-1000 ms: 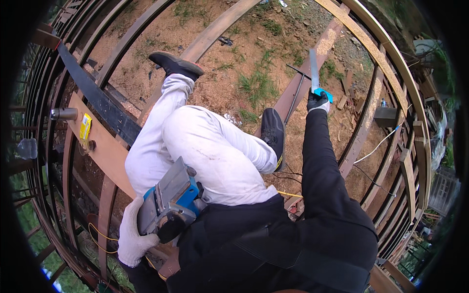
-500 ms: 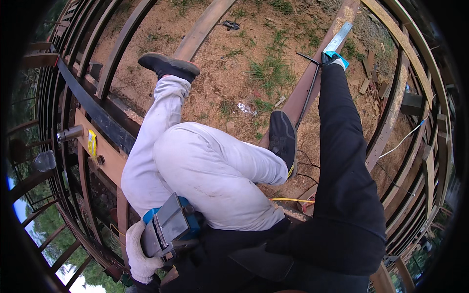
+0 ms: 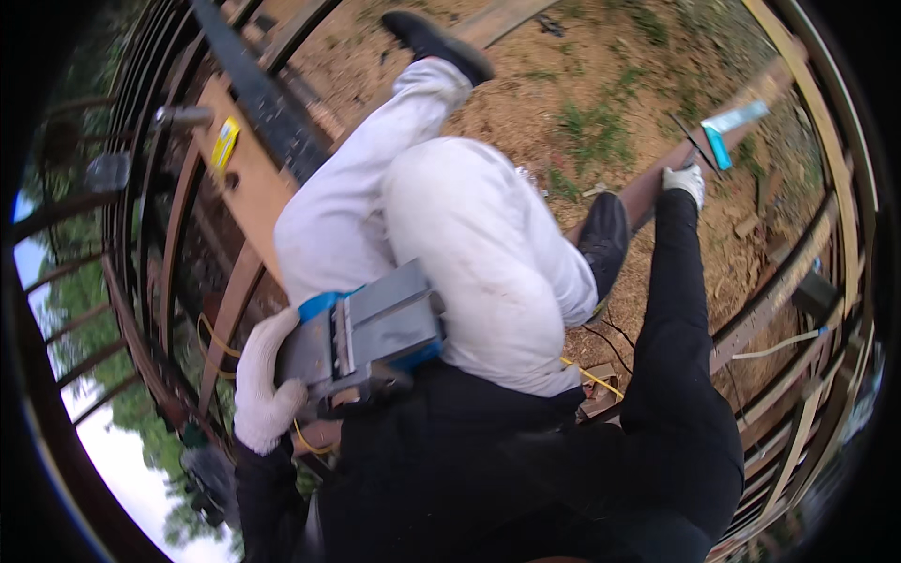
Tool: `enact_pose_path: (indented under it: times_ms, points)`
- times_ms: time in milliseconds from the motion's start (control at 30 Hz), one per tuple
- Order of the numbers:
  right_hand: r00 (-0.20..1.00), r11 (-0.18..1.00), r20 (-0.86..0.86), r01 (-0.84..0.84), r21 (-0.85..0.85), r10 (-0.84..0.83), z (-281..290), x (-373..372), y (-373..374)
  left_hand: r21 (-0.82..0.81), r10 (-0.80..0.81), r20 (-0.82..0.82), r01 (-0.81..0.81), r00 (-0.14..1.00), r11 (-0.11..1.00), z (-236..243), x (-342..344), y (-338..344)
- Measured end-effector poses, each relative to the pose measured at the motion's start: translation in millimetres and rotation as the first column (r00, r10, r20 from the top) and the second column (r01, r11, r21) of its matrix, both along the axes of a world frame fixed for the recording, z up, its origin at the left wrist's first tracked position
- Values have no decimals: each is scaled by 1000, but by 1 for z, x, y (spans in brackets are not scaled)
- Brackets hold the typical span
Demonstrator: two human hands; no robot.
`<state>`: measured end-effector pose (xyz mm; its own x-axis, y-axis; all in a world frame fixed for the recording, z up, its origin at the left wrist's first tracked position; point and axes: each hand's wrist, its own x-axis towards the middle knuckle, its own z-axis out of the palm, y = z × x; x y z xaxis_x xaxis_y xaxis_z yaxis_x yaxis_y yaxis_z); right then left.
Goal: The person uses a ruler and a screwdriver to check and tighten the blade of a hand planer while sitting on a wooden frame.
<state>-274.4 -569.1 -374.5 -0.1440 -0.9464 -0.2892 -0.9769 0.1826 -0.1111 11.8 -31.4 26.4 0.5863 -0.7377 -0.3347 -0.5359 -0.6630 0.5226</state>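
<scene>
Between curved metal bars (image 3: 141,235) and my bent white-trousered legs (image 3: 469,244), I see the left hand (image 3: 265,385) clasping a grey-blue power tool (image 3: 371,333) at my lap, the right hand (image 3: 683,180) resting closed on a wooden beam (image 3: 648,192)

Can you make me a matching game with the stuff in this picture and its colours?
Things:
1. Trousers
2. Shoe
3. Tag on the beam
4. Power tool in the left hand

Colours:
a. yellow
b. grey and blue
c. white
d. black

Pairs: 1-c, 2-d, 3-a, 4-b
</scene>
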Motion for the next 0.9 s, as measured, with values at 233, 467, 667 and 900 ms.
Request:
enact_pose_path:
  times_ms: [233,467,667,900]
  points:
    - [983,961,-67,181,209,-171,-45,-52,-46,-252,71,132,-35,989,967,-4,4,19]
    - [947,926,85,282,252,-311,-75,-77,-32,-487,-44,181,128,982,864,-10,-24,33]
    - [479,906,781,332,262,-401,20,-46,74,-444,-37,296,172,954,879,-20,-33,24]
    - [136,939,934,60,-340,329,252,51,119,-535,42,268,113,963,837,-29,-30,25]
